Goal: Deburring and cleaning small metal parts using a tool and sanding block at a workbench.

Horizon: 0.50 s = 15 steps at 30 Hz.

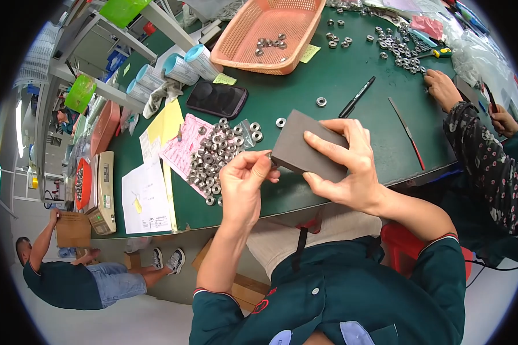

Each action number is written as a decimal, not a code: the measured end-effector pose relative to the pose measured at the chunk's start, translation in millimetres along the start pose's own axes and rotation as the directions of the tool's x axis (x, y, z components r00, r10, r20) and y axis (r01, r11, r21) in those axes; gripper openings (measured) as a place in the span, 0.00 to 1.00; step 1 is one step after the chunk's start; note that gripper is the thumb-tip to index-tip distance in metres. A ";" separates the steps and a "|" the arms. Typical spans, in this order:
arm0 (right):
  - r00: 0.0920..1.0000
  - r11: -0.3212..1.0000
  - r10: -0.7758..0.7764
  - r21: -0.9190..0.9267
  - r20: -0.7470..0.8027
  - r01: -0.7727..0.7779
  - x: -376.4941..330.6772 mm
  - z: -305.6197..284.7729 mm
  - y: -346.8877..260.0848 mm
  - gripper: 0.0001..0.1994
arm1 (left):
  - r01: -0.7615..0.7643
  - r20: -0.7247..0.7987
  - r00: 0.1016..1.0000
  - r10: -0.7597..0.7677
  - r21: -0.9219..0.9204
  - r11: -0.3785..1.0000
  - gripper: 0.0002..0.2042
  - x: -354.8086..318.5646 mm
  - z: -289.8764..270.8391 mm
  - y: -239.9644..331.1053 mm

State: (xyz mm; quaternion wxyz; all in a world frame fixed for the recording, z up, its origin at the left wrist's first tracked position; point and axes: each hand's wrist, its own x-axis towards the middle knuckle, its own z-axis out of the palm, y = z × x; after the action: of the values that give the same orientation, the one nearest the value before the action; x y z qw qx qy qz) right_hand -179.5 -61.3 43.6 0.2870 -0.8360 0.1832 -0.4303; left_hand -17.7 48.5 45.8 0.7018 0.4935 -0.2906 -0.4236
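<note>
My right hand grips a dark grey rectangular block, with fingers on its top face and the thumb along its near side. At the block's left corner, my left hand is closed in a pinch on a small metal part, mostly hidden by thumb and fingers. Just left of that hand, a heap of small metal rings lies partly on a pink printed sheet. One loose ring lies by the block's far edge, and another sits farther back.
An orange basket with several rings stands at the back, near a black phone. A black pen and a thin red-handled file lie to the right. Beside more rings, a co-worker's hand reaches in; another person crouches at far left.
</note>
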 end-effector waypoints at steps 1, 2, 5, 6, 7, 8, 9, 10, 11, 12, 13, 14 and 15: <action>0.990 0.984 -0.134 -0.120 -0.036 0.128 3.9 -0.6 0.3 0.25 | 0.126 0.067 0.991 -0.119 -0.114 0.985 0.08 3.5 -4.6 2.9; 0.962 0.938 -0.267 -0.241 -0.056 0.247 6.8 -0.8 1.2 0.25 | 0.125 0.066 0.991 -0.119 -0.113 0.986 0.08 5.2 -7.5 3.1; 0.977 0.968 -0.199 -0.170 -0.076 0.184 5.0 4.2 3.9 0.25 | 0.107 0.091 0.991 -0.095 -0.135 0.985 0.07 6.8 -6.1 1.0; 0.992 0.994 -0.093 -0.061 -0.081 0.088 4.2 4.2 3.0 0.25 | -0.035 0.058 0.998 0.037 -0.026 0.999 0.07 7.2 -0.3 1.6; 0.997 0.998 0.071 -0.005 0.028 -0.070 2.6 2.0 -0.3 0.24 | -0.178 0.034 0.984 0.175 0.088 0.980 0.06 8.1 3.2 1.8; 0.953 0.933 0.269 0.209 0.138 -0.294 3.6 1.4 -1.3 0.22 | -0.389 0.045 0.916 0.399 0.349 0.853 0.09 11.5 1.2 -4.1; 0.861 0.775 0.422 0.380 0.285 -0.505 5.4 0.4 -2.2 0.20 | -0.573 0.187 0.799 0.571 0.525 0.629 0.11 13.2 0.9 -2.0; 0.627 0.372 0.534 0.508 0.567 -0.777 10.9 -5.0 -4.3 0.19 | -0.701 0.362 0.646 0.672 0.630 0.334 0.12 15.1 1.0 0.4; 0.565 0.230 0.555 0.540 0.611 -0.810 11.6 -5.0 -4.7 0.18 | -0.739 0.459 0.567 0.684 0.651 0.175 0.14 17.6 -0.4 3.4; 0.501 0.083 0.564 0.559 0.657 -0.825 11.9 -5.3 -5.0 0.18 | -0.735 0.460 0.552 0.695 0.662 0.145 0.14 19.0 -0.4 5.0; 0.464 -0.018 0.576 0.578 0.673 -0.816 11.1 -7.5 -4.0 0.17 | -0.731 0.463 0.535 0.707 0.673 0.112 0.14 20.9 -0.7 6.1; 0.550 0.045 0.581 0.652 0.599 -0.757 12.3 -13.7 -5.2 0.18 | -0.659 0.304 0.664 0.683 0.669 0.343 0.12 20.1 -3.6 0.4; 0.629 0.108 0.580 0.717 0.518 -0.689 13.9 -19.2 -6.0 0.18 | -0.537 0.111 0.822 0.558 0.476 0.697 0.11 16.9 -3.8 -2.6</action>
State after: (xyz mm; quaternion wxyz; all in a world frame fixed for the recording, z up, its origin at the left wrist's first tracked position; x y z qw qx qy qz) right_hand -187.2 -70.5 64.8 0.8357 -0.4181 0.2571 -0.2464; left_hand -7.4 34.9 41.8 0.6543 0.5534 -0.5061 -0.0978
